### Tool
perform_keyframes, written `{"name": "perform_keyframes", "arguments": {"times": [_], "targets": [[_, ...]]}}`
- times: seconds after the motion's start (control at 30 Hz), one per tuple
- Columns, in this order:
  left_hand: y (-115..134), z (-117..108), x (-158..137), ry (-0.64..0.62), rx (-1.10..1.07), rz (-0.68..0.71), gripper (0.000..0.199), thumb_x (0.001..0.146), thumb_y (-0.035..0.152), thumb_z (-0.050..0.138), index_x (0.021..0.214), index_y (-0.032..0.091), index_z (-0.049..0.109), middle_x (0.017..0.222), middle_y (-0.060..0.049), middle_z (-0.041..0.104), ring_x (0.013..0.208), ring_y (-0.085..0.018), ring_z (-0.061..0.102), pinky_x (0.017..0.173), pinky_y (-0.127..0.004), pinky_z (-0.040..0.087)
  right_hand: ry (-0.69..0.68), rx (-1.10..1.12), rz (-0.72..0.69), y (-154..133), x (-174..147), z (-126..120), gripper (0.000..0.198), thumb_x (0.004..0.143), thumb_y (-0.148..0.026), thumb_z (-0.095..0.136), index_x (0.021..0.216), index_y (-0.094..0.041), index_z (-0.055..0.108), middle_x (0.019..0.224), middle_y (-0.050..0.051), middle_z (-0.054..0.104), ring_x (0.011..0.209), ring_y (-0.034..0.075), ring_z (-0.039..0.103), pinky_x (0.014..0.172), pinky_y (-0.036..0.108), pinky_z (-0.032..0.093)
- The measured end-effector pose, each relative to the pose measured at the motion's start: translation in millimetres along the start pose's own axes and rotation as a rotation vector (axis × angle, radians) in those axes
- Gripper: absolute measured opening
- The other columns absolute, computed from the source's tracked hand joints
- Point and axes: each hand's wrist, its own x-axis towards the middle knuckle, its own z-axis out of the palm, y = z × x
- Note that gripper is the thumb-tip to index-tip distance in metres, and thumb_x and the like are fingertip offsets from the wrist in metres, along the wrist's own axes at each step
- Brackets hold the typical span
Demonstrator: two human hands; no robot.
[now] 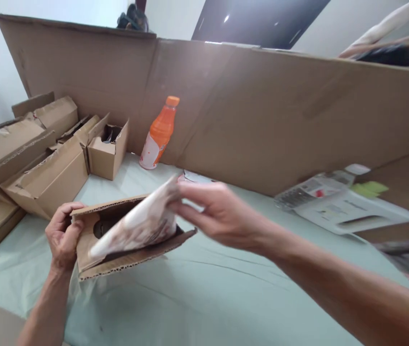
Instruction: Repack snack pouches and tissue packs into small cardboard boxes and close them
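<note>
My left hand (63, 235) grips the left end of an open cardboard box (135, 259), tilted above the table. The thumb lies at the rim and the fingers are round the outside. My right hand (211, 206) pinches the upper right corner of a white packet with a brown pattern (139, 226). That packet is partly inside the box, slanting up out of its opening, and its print is blurred. A round hole shows in the inner wall at the box's left end.
Several cardboard boxes (53, 178) crowd the left side. An orange bottle (159, 132) stands by a tall cardboard panel (279, 115) across the back. At right lie a clear plastic bottle (305, 190) and a white bag (355, 211). Part of another person (388, 33) shows at upper right.
</note>
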Motion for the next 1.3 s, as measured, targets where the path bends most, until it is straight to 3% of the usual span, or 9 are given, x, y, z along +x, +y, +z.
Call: {"name": "perform_keyframes", "arguments": {"times": [0.2, 0.4, 0.5, 0.6, 0.73, 0.83, 0.93, 1.13, 1.3], "targets": [[2, 5, 3, -0.01, 0.035, 0.037, 0.014, 0.073, 0.028, 0.074, 0.085, 0.021, 0.074, 0.09, -0.003, 0.074, 0.087, -0.02, 0.068, 0.078, -0.028, 0.053, 0.623, 0.062, 0.297, 44, -18, -67, 0.012, 0.088, -0.039, 0.063, 0.08, -0.03, 0.064, 0.079, 0.002, 0.067, 0.079, 0.024, 0.063, 0.071, 0.039, 0.052], [1, 4, 8, 0.015, 0.021, 0.056, 0.013, 0.073, 0.032, 0.077, 0.079, 0.021, 0.073, 0.09, -0.005, 0.074, 0.09, -0.021, 0.068, 0.082, -0.03, 0.053, 0.601, -0.506, 0.521, 135, -16, -84, 0.024, 0.093, -0.039, 0.047, 0.073, -0.033, 0.058, 0.086, 0.006, 0.071, 0.092, 0.03, 0.064, 0.083, 0.045, 0.048], [0, 4, 9, 0.041, 0.031, 0.045, 0.019, 0.074, 0.037, 0.078, 0.078, 0.02, 0.071, 0.089, -0.005, 0.074, 0.09, -0.021, 0.069, 0.083, -0.032, 0.054, 0.423, -0.45, 0.547, 169, -20, -56, 0.013, 0.087, -0.031, 0.057, 0.088, -0.028, 0.07, 0.111, 0.012, 0.076, 0.109, 0.034, 0.067, 0.093, 0.047, 0.047], [-2, 4, 6, 0.091, 0.054, 0.049, 0.021, 0.076, 0.039, 0.078, 0.077, 0.02, 0.07, 0.087, -0.004, 0.073, 0.088, -0.021, 0.069, 0.083, -0.032, 0.055, 0.237, -0.337, 0.525, 177, -38, -12, 0.015, 0.083, -0.028, 0.064, 0.09, -0.021, 0.075, 0.109, 0.014, 0.079, 0.1, 0.033, 0.072, 0.088, 0.044, 0.052], [-8, 4, -1, 0.235, 0.11, 0.045, 0.022, 0.082, 0.039, 0.073, 0.087, 0.019, 0.071, 0.086, -0.002, 0.071, 0.077, -0.017, 0.067, 0.07, -0.027, 0.054, 0.097, -0.189, 0.462, 152, -77, 53, 0.019, 0.087, -0.027, 0.058, 0.084, -0.022, 0.076, 0.093, 0.007, 0.081, 0.083, 0.026, 0.076, 0.075, 0.038, 0.059], [-13, 4, -2, 0.376, 0.158, 0.066, 0.024, 0.087, 0.04, 0.069, 0.098, 0.018, 0.069, 0.086, -0.001, 0.069, 0.071, -0.014, 0.063, 0.067, -0.026, 0.052, 0.022, 0.047, 0.398, 118, -91, 96, 0.025, 0.091, -0.03, 0.054, 0.1, -0.022, 0.077, 0.099, 0.008, 0.081, 0.09, 0.025, 0.077, 0.069, 0.034, 0.06], [-16, 3, 6, 0.498, 0.222, 0.147, 0.024, 0.088, 0.039, 0.067, 0.102, 0.019, 0.067, 0.093, -0.001, 0.068, 0.084, -0.016, 0.064, 0.082, -0.029, 0.052, 0.004, 0.29, 0.341, 85, -69, 134, 0.038, 0.093, -0.032, 0.056, 0.126, -0.021, 0.069, 0.121, 0.012, 0.076, 0.101, 0.024, 0.074, 0.072, 0.035, 0.061], [-17, -10, 24, 0.563, 0.352, 0.243, 0.022, 0.09, 0.034, 0.062, 0.105, 0.018, 0.066, 0.096, -0.002, 0.066, 0.09, -0.019, 0.064, 0.091, -0.033, 0.05, 0.005, 0.512, 0.324, 50, 33, 188, 0.069, 0.085, -0.021, 0.063, 0.152, -0.019, 0.046, 0.15, 0.019, 0.056, 0.119, 0.025, 0.067, 0.085, 0.037, 0.06], [-1, -22, 3, 0.504, 0.423, 0.35, 0.046, 0.093, 0.033, 0.064, 0.136, 0.021, 0.055, 0.14, -0.011, 0.057, 0.133, -0.025, 0.054, 0.116, -0.042, 0.039, 0.019, 0.53, 0.284, 41, 61, 207, 0.075, 0.082, -0.019, 0.065, 0.154, -0.018, 0.042, 0.156, 0.02, 0.049, 0.125, 0.025, 0.064, 0.083, 0.033, 0.061]]}}
